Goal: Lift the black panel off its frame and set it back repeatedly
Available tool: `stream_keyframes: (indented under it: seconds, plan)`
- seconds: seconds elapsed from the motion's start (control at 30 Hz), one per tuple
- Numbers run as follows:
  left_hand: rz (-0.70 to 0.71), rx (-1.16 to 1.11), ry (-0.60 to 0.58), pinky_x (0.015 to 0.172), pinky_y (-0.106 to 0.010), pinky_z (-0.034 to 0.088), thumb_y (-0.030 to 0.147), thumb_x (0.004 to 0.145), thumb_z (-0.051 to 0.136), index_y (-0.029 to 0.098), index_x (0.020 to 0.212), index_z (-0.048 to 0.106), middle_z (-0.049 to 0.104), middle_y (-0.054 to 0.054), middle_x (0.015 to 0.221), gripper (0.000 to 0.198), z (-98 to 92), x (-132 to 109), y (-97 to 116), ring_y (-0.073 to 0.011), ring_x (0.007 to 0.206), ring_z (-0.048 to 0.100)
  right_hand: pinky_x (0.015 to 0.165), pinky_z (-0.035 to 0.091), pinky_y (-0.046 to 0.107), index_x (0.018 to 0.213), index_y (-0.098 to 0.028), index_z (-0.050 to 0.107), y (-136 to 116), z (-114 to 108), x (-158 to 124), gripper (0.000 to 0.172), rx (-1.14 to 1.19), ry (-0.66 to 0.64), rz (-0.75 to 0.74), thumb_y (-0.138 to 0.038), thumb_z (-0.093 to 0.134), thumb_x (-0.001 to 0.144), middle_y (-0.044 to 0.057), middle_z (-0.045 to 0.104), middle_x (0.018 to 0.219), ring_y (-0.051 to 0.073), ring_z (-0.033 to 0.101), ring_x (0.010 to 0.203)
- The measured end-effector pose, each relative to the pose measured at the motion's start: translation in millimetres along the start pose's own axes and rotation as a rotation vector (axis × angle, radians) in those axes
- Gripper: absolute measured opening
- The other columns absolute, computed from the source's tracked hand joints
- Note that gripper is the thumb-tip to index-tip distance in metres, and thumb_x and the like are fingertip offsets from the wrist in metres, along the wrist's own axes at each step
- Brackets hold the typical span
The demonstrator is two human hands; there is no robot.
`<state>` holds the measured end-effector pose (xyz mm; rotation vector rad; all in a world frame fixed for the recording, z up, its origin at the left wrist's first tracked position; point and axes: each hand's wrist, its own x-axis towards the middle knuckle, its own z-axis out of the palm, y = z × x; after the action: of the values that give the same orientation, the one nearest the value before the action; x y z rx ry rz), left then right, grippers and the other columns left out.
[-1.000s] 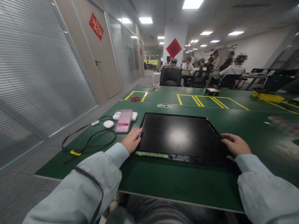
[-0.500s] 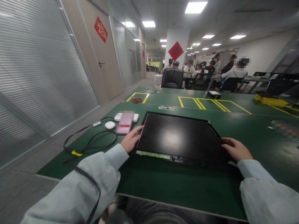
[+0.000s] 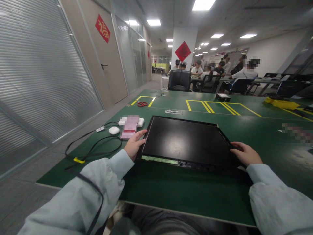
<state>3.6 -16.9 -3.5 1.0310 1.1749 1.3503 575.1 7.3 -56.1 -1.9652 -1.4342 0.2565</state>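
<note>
A black flat screen panel lies face up over the green table, with a strip of green circuit board showing along its near left edge. My left hand grips the panel's left edge, thumb and fingers at the frame. On the opposite side my right hand holds the right edge, its fingertips on the black frame and partly hidden beneath it. Left of the panel lie a pink phone, a white rounded case and a black strap with a yellow piece.
Red scissors lie near a yellow tape outline at the back left. A small plastic packet is beyond the panel. Farther off are a black box, a yellow item and an office chair. Several people sit or stand in the background.
The view has shifted slightly, so everything sits a little further left and up. Both hands still hold the panel's sides.
</note>
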Motion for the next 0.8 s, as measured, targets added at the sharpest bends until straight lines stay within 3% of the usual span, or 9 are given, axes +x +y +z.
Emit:
stream_keyframes:
  seconds: [0.13, 0.23, 0.3, 0.4, 0.53, 0.63, 0.8]
  plan:
    - [-0.057, -0.065, -0.004, 0.12, -0.052, 0.063, 0.017, 0.077, 0.084, 0.021, 0.132, 0.078, 0.075, -0.017, 0.16, 0.055, 0.0, -0.2, 1.3, -0.0394, 0.148, 0.072, 0.1, 0.064, 0.058, 0.105, -0.028, 0.082, -2.4, -1.0, -1.1, 0.046, 0.001, -0.006, 0.006, -0.05, 0.07, 0.067, 0.015, 0.086, 0.111, 0.04, 0.082, 0.104]
    - [-0.13, -0.121, -0.001, 0.105, -0.046, 0.071, 0.015, 0.081, 0.083, 0.021, 0.139, 0.076, 0.087, -0.014, 0.133, 0.06, 0.3, -0.3, 2.1, -0.0349, 0.124, 0.085, 0.097, 0.065, 0.057, 0.105, -0.028, 0.082, -2.7, -1.2, -0.8, 0.045, -0.001, -0.006, 0.007, -0.049, 0.071, 0.067, 0.014, 0.086, 0.108, 0.039, 0.082, 0.101]
    - [-0.178, -0.152, 0.009, 0.094, -0.041, 0.073, 0.013, 0.083, 0.083, 0.02, 0.144, 0.074, 0.09, -0.011, 0.117, 0.061, 1.3, -1.0, 3.3, -0.0305, 0.107, 0.088, 0.096, 0.066, 0.056, 0.105, -0.028, 0.081, -3.3, -1.4, -0.7, 0.045, 0.0, -0.013, 0.006, -0.048, 0.071, 0.067, 0.014, 0.086, 0.106, 0.039, 0.082, 0.1]
    - [-0.212, -0.18, 0.014, 0.082, -0.034, 0.072, 0.011, 0.086, 0.084, 0.019, 0.148, 0.072, 0.09, -0.008, 0.11, 0.064, 3.3, -2.5, 5.4, -0.0242, 0.089, 0.088, 0.099, 0.065, 0.058, 0.107, -0.026, 0.082, -5.1, -2.0, -0.7, 0.046, -0.014, -0.031, 0.008, -0.048, 0.07, 0.068, 0.016, 0.086, 0.107, 0.041, 0.082, 0.104]
    - [-0.222, -0.169, -0.003, 0.077, -0.032, 0.072, 0.013, 0.085, 0.09, 0.019, 0.152, 0.071, 0.091, -0.009, 0.114, 0.07, 4.3, -4.0, 6.8, -0.0232, 0.083, 0.087, 0.102, 0.064, 0.059, 0.109, -0.025, 0.082, -6.5, -2.9, -0.8, 0.048, -0.036, -0.029, 0.01, -0.048, 0.07, 0.068, 0.018, 0.085, 0.117, 0.043, 0.081, 0.11]
    - [-0.238, -0.167, 0.008, 0.075, -0.032, 0.072, 0.013, 0.087, 0.09, 0.018, 0.154, 0.072, 0.092, -0.01, 0.112, 0.07, 4.0, -4.1, 6.0, -0.0234, 0.081, 0.087, 0.099, 0.064, 0.058, 0.107, -0.026, 0.082, -5.6, -2.6, -0.7, 0.047, -0.023, -0.019, -0.005, -0.049, 0.07, 0.068, 0.017, 0.086, 0.113, 0.041, 0.081, 0.106]
    - [-0.195, -0.16, -0.016, 0.076, -0.03, 0.07, 0.022, 0.085, 0.097, 0.017, 0.142, 0.082, 0.093, -0.01, 0.107, 0.06, 4.9, -2.9, 1.4, -0.0271, 0.094, 0.089, 0.098, 0.064, 0.058, 0.107, -0.026, 0.083, -5.0, -1.8, -0.9, 0.05, -0.015, -0.012, 0.001, -0.051, 0.069, 0.066, 0.017, 0.086, 0.114, 0.041, 0.081, 0.103]
